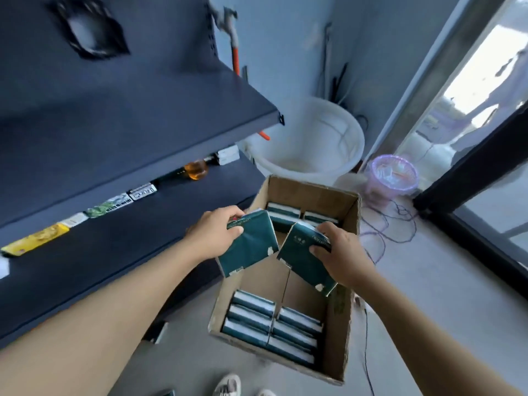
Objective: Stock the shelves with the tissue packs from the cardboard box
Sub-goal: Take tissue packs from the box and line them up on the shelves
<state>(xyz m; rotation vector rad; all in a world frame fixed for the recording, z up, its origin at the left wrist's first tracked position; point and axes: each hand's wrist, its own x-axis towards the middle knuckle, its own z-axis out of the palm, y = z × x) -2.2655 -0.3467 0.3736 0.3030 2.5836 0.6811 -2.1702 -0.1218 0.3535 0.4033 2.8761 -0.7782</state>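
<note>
Above the open cardboard box (347,252), each hand grips a dark green tissue pack: left hand (213,232) clasps one pack (250,247), right hand (341,252) another (305,260) at its 3 o'clock. More packs (271,327) line the box's 6 o'clock end; dark shelves (114,247) stand at 9 o'clock.

A shop: dark retail shelves (137,124) bearing packaged goods (110,205)

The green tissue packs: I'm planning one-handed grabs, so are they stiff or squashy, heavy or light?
Probably squashy: the pack in the left hand, creases where the fingers pinch it. Probably light: each hand holds one by an end, the right hand gripping its pack likewise. The glossy wrap might be a little slippery.
</note>
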